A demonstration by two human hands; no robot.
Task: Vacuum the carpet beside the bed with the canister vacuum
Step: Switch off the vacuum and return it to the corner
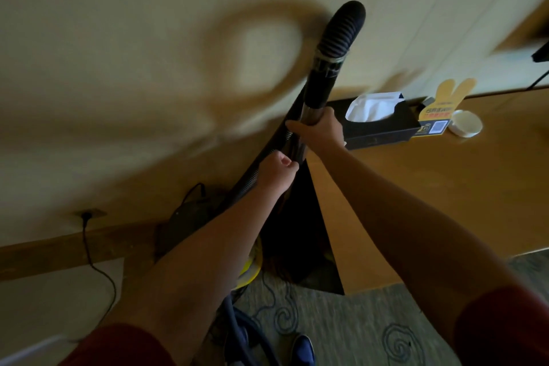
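— Vacuum hose (341, 30) is being held upright before the wall; right hand (319, 131) fingers gripping the tube, left hand (277, 169) fingers gripping lower down.
— Writing on the rabbit-shaped card (442, 107) on the worktop (445, 181)?
— Too blurred to be read.

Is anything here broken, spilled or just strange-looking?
One thing stands out: the joint where the ribbed hose meets the wand seems wrapped in tape or wire, like a makeshift repair. Both hands, left hand and right hand, grip the vacuum raised against the wall. Nothing looks spilled on the desk.
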